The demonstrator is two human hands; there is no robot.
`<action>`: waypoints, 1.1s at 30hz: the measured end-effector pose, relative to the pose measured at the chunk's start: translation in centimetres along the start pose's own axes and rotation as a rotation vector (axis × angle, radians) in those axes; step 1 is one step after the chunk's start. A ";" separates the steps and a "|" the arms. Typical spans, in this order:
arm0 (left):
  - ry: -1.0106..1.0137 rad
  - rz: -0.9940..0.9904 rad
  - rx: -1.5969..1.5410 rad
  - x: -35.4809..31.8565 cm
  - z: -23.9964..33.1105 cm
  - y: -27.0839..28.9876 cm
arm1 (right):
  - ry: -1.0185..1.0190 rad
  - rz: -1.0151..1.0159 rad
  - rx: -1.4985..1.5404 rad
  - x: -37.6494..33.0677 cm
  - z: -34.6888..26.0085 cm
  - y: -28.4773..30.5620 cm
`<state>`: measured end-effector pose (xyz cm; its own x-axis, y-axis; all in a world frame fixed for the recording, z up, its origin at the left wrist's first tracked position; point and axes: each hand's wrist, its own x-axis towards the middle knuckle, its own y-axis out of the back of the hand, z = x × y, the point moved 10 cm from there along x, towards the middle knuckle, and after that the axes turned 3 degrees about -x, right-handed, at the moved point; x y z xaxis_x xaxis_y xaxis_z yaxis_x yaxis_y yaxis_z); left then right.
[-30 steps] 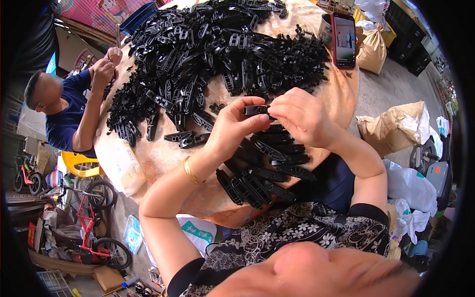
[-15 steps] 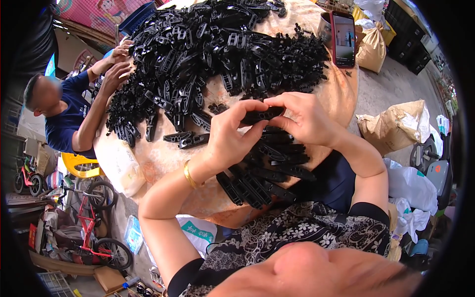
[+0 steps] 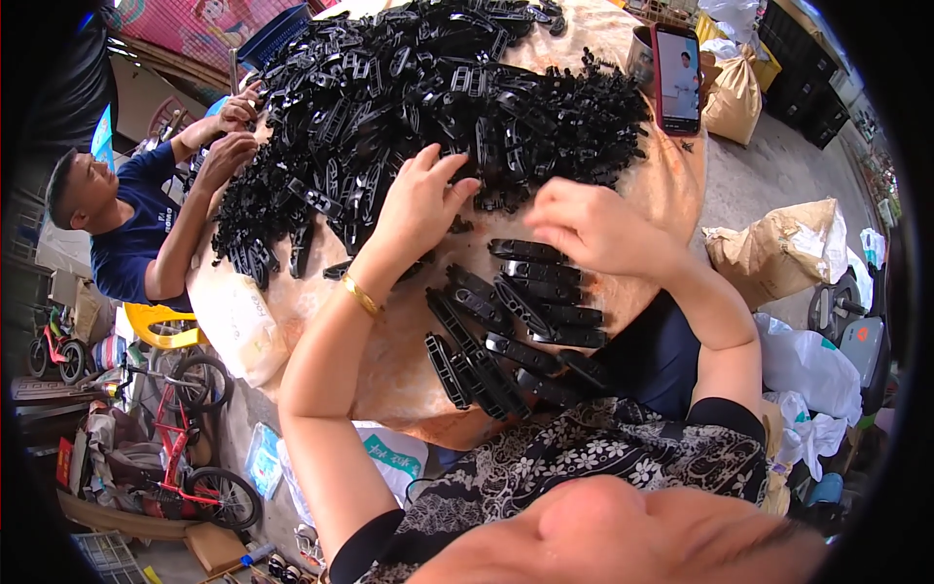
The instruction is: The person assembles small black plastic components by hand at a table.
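My left hand, a gold bangle at its wrist, reaches over the near edge of a heap of long black plastic parts. Its fingers are spread, with nothing seen between them. My right hand hovers over the right of the table, beside a mound of small black plastic pieces. The fingers of this hand are curled together; whatever they hold, if anything, is hidden. Just below it, long black parts lie in rough rows close to my body, several of them slanted.
The round table has a pale, stained cover. A phone leans against a metal cup at the far right. Across on the left, a co-worker handles pieces at the heap. A white bag lies at the left edge.
My hands have parted: the black part they held together is no longer between them. My left hand has moved up to the heap; the right has lowered slightly. More parts in the rows show.
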<state>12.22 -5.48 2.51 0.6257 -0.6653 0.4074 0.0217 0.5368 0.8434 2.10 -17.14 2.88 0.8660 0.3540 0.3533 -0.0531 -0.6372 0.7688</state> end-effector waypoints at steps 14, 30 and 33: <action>0.402 0.150 -0.682 -0.6 -2.8 1.4 | -0.018 0.150 -0.525 -0.1 0.9 1.3; 0.523 -0.281 -1.570 -3.4 4.0 -3.4 | -0.089 0.404 0.330 -0.4 -0.8 3.7; 0.503 -0.262 -1.456 -3.4 4.3 -3.3 | 0.084 0.471 0.217 -0.5 -2.1 4.2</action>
<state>6.61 -7.20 -0.12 0.6643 -0.7412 -0.0965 0.6893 0.6574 -0.3045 0.38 -18.59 7.08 0.7299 0.0424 0.6823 -0.3152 -0.8648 0.3909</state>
